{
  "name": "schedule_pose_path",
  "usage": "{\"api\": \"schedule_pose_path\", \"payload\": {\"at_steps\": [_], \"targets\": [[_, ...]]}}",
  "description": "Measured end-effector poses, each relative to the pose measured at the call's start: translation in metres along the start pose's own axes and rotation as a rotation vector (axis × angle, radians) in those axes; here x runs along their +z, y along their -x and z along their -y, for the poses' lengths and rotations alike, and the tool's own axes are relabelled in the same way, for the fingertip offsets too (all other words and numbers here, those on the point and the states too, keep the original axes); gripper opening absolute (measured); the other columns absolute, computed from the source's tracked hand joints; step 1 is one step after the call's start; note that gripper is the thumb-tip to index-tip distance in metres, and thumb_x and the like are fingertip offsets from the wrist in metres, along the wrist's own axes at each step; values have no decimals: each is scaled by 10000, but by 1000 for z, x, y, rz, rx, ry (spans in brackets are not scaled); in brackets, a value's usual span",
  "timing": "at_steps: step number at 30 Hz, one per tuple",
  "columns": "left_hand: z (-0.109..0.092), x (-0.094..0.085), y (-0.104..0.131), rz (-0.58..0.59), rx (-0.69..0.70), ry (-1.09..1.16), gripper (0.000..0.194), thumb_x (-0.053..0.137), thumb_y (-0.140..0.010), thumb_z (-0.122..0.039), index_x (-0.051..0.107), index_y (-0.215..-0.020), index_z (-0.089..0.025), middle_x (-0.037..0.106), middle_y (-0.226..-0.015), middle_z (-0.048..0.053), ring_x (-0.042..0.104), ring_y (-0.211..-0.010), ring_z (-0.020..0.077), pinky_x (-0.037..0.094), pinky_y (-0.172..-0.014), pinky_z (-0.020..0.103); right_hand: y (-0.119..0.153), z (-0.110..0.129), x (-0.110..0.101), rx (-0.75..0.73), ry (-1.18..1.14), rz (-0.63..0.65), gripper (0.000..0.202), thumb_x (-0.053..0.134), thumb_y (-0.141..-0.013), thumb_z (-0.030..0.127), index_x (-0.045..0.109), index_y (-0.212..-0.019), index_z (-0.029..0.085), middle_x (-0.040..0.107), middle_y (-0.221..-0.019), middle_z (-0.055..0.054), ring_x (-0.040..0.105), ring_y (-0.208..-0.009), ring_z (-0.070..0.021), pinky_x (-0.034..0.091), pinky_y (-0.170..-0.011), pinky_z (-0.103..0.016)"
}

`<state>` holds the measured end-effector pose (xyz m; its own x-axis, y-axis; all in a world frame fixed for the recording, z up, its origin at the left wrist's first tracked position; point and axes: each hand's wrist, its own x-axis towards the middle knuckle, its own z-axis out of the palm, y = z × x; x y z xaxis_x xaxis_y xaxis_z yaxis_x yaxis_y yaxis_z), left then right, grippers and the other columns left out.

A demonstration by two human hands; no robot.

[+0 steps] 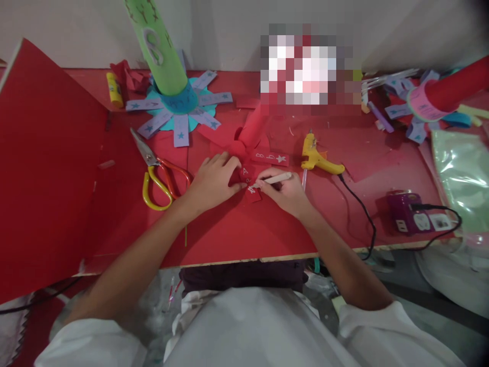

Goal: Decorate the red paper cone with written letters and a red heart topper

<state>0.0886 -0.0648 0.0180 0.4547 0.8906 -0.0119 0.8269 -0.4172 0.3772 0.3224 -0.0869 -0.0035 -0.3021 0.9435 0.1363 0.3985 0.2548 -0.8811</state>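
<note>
My right hand [284, 192] is closed around a pale pen [280, 178], its tip at a white star drawn on a red paper strip [255, 195]. The letters "A" and "a" stand above that star. My left hand [217, 181] lies on the red paper with fingers apart, its thumb by the strip's left edge. Another red strip [269, 157] reads "B b" with a star and lies just above my right hand. Both strips reach out from the base of a red paper tube [252, 127], whose upper part is hidden by a blurred patch.
Scissors [158, 181] lie left of my left hand. A yellow glue gun [319, 159] with a black cord lies to the right, near a purple box [410, 211]. Behind stand a green tube [164, 61], a glue stick [114, 89] and a pink-banded red tube [454, 92].
</note>
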Motion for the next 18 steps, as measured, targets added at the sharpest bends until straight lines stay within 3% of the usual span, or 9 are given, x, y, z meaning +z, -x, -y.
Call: {"api": "schedule_pose_path", "payload": {"at_steps": [18], "targets": [[1, 0, 0, 5, 4, -4, 340, 752, -952, -385, 614, -1205, -205, 677, -1316, 153, 643, -1221, 367, 477, -1057, 522, -2, 1, -1, 46, -50, 23, 164, 680, -929, 331, 754, -853, 207, 762, -763, -19, 627, -653, -151, 448, -611, -295]]}}
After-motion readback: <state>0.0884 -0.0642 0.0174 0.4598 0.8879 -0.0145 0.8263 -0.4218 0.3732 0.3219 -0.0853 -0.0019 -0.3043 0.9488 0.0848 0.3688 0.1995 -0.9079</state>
